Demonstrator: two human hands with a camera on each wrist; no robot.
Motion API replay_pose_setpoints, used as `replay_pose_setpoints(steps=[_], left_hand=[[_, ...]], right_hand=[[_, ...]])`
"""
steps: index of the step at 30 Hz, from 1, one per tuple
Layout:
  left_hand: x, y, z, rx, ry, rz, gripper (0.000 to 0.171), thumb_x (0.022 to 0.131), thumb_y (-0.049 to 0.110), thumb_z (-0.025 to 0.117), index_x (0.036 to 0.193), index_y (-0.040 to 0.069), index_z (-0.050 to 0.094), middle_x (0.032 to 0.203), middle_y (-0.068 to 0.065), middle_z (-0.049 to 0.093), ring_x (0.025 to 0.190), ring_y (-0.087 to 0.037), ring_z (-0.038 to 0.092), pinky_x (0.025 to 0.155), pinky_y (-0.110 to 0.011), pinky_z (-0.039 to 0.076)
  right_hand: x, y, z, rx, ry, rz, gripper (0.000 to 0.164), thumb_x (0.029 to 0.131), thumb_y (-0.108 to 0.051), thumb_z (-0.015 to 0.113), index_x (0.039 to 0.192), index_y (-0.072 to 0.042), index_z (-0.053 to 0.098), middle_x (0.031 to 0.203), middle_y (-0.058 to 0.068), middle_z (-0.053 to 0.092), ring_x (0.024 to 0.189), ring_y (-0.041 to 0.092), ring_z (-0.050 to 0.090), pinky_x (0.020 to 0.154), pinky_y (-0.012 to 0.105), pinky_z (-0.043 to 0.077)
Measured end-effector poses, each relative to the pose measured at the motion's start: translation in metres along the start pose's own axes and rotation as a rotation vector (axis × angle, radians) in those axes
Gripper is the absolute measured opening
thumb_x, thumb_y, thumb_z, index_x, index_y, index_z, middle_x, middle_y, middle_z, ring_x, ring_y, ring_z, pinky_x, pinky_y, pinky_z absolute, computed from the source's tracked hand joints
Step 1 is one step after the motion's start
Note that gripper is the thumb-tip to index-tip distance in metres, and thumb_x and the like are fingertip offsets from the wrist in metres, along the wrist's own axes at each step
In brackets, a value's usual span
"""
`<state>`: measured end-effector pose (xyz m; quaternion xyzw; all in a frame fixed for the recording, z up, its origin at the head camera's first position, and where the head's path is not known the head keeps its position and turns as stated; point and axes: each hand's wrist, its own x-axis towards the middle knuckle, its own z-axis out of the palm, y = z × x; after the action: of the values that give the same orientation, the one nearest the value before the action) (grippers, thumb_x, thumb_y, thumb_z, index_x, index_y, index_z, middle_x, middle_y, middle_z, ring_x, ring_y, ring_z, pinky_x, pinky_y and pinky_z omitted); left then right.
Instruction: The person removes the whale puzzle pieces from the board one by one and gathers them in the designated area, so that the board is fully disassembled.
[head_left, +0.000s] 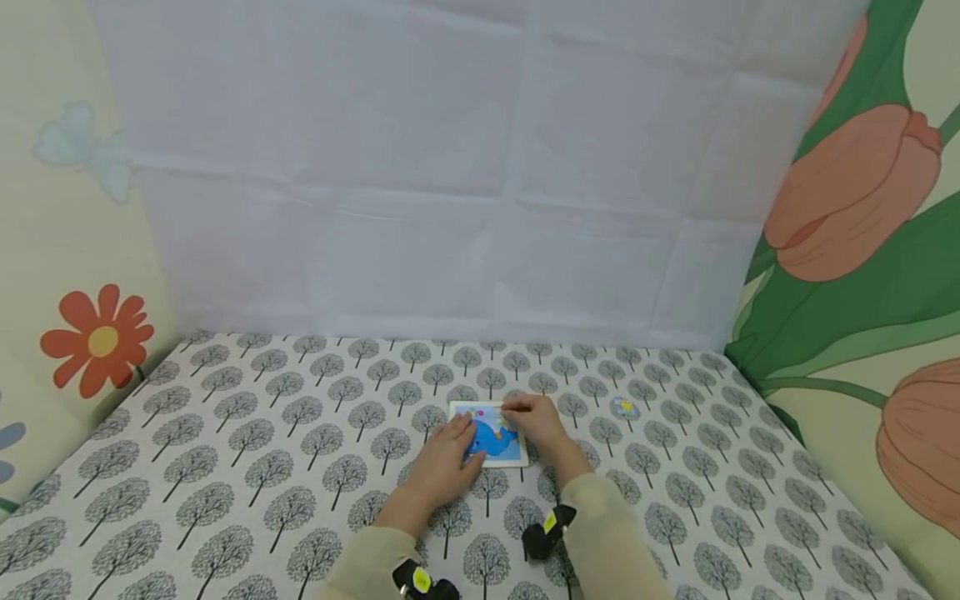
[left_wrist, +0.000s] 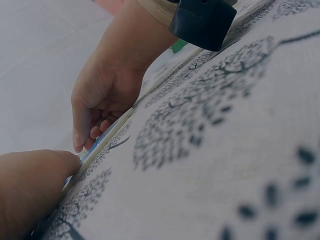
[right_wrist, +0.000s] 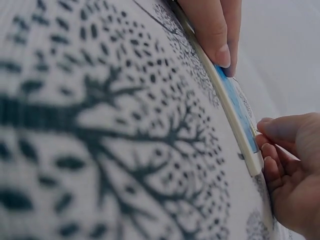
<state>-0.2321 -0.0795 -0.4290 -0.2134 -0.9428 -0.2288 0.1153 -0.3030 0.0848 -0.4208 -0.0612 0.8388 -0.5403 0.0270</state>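
A small whale picture board (head_left: 497, 460) with a pale rim lies flat on the tree-print cloth. My left hand (head_left: 448, 454) rests on its left side, fingers extended over the picture and thumb at the near edge. At the board's upper right corner, my right hand (head_left: 531, 417) has thumb and forefinger brought together on a small, thin piece, mostly hidden by the fingertips. In the right wrist view, that right hand (right_wrist: 295, 165) stands at the end of the board (right_wrist: 235, 115), its other fingers curled in. Left fingers (right_wrist: 212, 32) press the board's other end.
A small round piece (head_left: 624, 407) with a yellow and blue pattern lies on the cloth to the right of the board. Behind the table (head_left: 300, 492) hangs a white sheet (head_left: 420, 167). Flower-printed panels stand at left and right.
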Motion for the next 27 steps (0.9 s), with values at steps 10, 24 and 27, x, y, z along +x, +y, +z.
replay_pose_setpoints(steps=[10,24,27], left_hand=[[0.0006,0.0004,-0.0006,-0.009,-0.007,-0.006,0.048,0.086,0.024,0.051,0.122,-0.007,0.044,0.13,-0.019,0.036,0.122,-0.032,0.027,0.098,-0.046,0.021],[-0.0003,0.0011,0.0,-0.023,-0.01,-0.014,0.049,0.086,0.024,0.051,0.123,-0.007,0.043,0.13,-0.019,0.036,0.122,-0.032,0.027,0.098,-0.046,0.021],[-0.0001,0.0008,0.0001,-0.026,-0.009,-0.014,0.049,0.086,0.024,0.051,0.123,-0.007,0.043,0.13,-0.019,0.036,0.122,-0.032,0.027,0.098,-0.046,0.021]], right_hand=[[0.001,-0.0023,0.0014,-0.056,0.02,0.031,0.013,0.08,-0.012,0.061,0.09,-0.005,0.067,0.1,0.008,0.059,0.091,0.023,0.054,0.077,0.036,0.045],[-0.0002,-0.0048,0.0046,-0.129,0.039,0.023,0.012,0.078,-0.012,0.063,0.087,-0.007,0.068,0.099,0.008,0.061,0.092,0.023,0.055,0.079,0.037,0.045],[0.0002,-0.0058,0.0057,-0.161,0.044,0.024,0.011,0.078,-0.012,0.063,0.087,-0.008,0.068,0.099,0.007,0.061,0.093,0.022,0.054,0.08,0.037,0.044]])
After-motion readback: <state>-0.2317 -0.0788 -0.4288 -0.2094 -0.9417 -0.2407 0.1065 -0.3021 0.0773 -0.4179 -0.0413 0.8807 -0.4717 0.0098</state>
